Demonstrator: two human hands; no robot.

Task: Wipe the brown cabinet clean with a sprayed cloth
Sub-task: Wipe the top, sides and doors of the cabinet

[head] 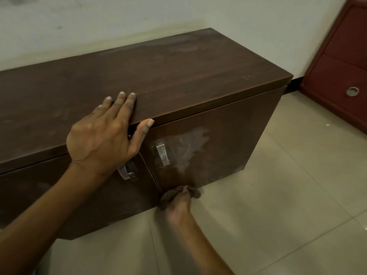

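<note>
The low brown cabinet (178,72) stands against the wall, its dusty top facing me and two front doors with metal handles (162,153) below. A whitish wet smear (190,147) marks the right door. My left hand (103,135) lies flat on the top's front edge, fingers spread, thumb hooked over the lip. My right hand (177,207) is down at the bottom edge of the right door, closed around a bunched dark brown cloth (170,195) pressed against the door where it meets the floor. The right hand is blurred.
Beige floor tiles (278,205) spread in front and to the right of the cabinet. A reddish-brown cabinet (341,62) with a round metal pull stands at the far right by the white wall (139,14).
</note>
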